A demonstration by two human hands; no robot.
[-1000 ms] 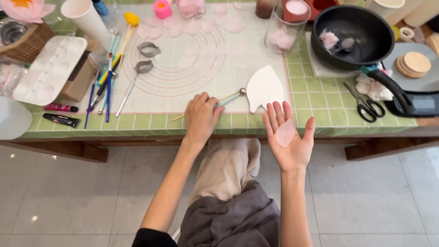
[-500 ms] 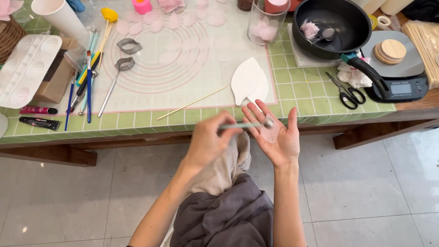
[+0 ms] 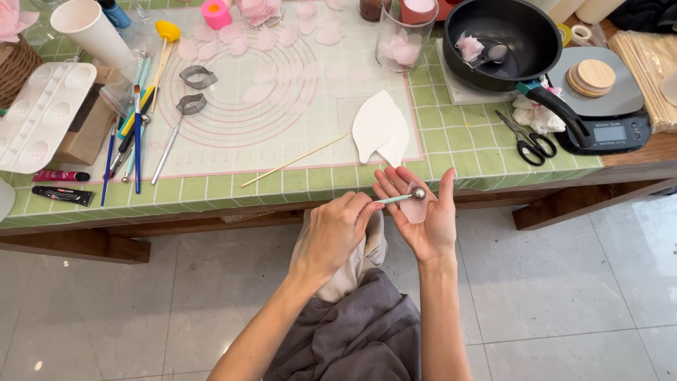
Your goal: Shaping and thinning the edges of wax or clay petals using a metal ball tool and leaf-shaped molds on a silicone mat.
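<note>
Resting on the right hand's [image 3: 422,215] palm, petal [image 3: 413,212] under ball tool [image 3: 398,198]

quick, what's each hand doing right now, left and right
Left hand: closed on a ball-tipped tool.
Right hand: open, palm up, a pale pink petal lying on it under the tool's ball.

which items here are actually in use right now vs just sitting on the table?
In use:
- left hand holding the ball-tipped tool
- right hand, palm up, with the pale pink petal on it

Lying about:
- wooden skewer
- white leaf-shaped piece
- scissors
- black pan
- kitchen scale
- metal cutters
</note>
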